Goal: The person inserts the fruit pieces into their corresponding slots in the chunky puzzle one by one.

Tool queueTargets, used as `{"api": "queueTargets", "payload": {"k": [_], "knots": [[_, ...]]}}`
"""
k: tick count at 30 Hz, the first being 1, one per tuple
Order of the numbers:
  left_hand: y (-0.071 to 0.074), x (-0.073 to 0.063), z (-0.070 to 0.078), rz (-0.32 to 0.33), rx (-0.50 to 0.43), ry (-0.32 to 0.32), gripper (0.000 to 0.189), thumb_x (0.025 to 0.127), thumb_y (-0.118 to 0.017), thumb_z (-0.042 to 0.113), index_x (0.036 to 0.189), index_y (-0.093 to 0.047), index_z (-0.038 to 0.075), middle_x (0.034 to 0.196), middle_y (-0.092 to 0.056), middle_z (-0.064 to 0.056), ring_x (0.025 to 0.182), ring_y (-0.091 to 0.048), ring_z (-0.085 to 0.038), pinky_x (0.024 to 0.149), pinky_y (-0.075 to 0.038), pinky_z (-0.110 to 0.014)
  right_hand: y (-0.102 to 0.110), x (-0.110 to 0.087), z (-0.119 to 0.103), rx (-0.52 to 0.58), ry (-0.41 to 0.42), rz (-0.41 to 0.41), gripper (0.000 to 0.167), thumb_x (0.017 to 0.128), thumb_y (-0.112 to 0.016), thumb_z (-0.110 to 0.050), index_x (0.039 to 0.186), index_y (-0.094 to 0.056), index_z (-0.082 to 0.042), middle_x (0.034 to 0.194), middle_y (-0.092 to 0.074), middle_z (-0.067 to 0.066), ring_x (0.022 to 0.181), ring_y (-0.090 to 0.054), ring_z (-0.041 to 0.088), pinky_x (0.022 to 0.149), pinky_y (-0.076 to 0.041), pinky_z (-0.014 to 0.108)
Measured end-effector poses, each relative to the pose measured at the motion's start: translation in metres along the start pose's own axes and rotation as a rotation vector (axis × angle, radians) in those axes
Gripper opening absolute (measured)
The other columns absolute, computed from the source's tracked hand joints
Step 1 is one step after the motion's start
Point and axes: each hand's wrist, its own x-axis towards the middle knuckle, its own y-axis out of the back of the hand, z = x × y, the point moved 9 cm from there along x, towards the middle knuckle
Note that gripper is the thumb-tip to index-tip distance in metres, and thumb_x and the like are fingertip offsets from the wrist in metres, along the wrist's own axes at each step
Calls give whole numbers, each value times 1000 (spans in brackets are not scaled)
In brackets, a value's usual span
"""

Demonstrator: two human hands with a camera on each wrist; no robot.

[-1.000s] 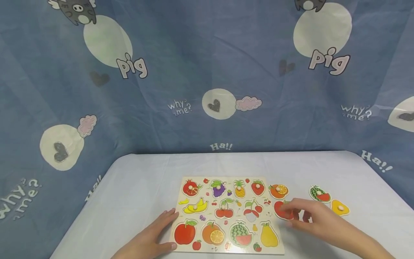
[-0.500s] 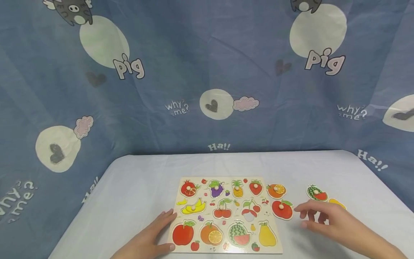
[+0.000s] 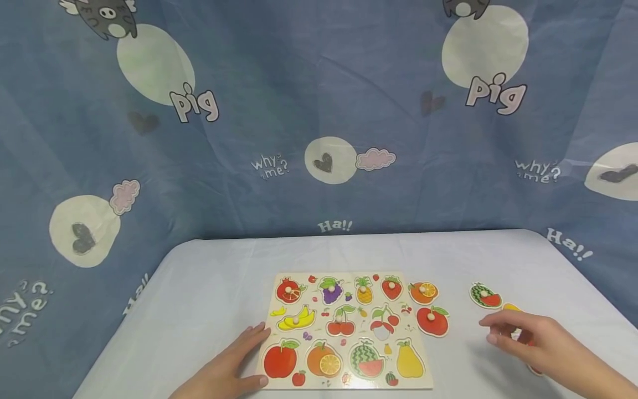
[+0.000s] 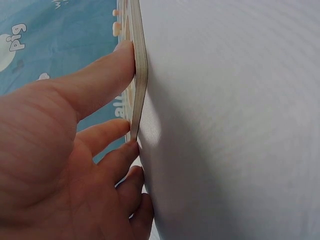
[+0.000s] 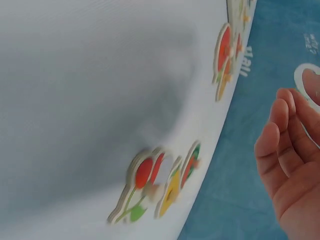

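My left hand (image 3: 226, 366) rests at the left edge of a wooden knob puzzle board (image 3: 320, 327) printed with fruit. In the left wrist view its thumb (image 4: 112, 67) and fingertips touch the board's side. Over the table to the right of the board hovers my right hand (image 3: 543, 346), holding nothing, fingers loosely bent. A red-and-white fruit puzzle piece (image 5: 144, 172) lies below it, mostly hidden in the head view. Close by are a yellow piece (image 5: 172, 190) and a watermelon piece (image 3: 490, 299). An apple piece (image 3: 432, 327) and an orange piece (image 3: 421, 296) lie along the board's right edge.
A white cloth covers the table (image 3: 224, 271). Behind it hangs a blue printed curtain (image 3: 279, 122). Several knobbed pieces, such as the grapes (image 3: 334, 295) and bananas (image 3: 291, 322), sit in the board.
My right hand has drawn away from the apple piece, rightward and toward me, uncovering it. My left hand stays at the board's edge. The head view has shifted slightly.
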Motion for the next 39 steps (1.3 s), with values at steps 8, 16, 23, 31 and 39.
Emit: {"api": "queueTargets", "payload": {"k": [8,16,23,31,39], "knots": [[-1,1,-2,7,16,35,91,71,-85,39,150,-41,29,158,-29,-8,140,-28,-37,104,-33,-66,11,-14,21,-20,-13,3,21,95,-67,-22,110,-68,-7,81,-61,-8,57,-51,8,49,-45,24],[-2,2,-3,8,20,35,92,70,-85,41,150,-41,28,158,-29,-9,140,-27,-38,103,-33,-66,8,-21,49,-43,-131,-89,29,95,-66,-27,114,-66,-5,73,-60,-8,67,-52,4,55,-43,23],[-1,2,-2,6,22,12,94,70,-85,43,151,-40,26,158,-29,-9,142,-24,-39,105,-31,-66,8,-26,70,-121,-205,-82,30,93,-68,-30,113,-68,-6,81,-65,-11,69,-51,1,59,-45,21],[-1,4,-1,11,36,-3,93,70,-85,42,150,-41,26,158,-30,-8,142,-26,-37,106,-32,-64,1,-32,103,-84,-382,-97,43,91,-69,-38,115,-67,-2,94,-67,0,82,-58,16,67,-50,25],[-1,3,-2,-5,26,16,94,70,-84,43,151,-40,27,158,-29,-10,140,-26,-38,104,-32,-66,-7,-33,119,-24,-412,-129,40,89,-72,-28,115,-66,2,96,-66,2,79,-57,17,67,-52,23]]}}
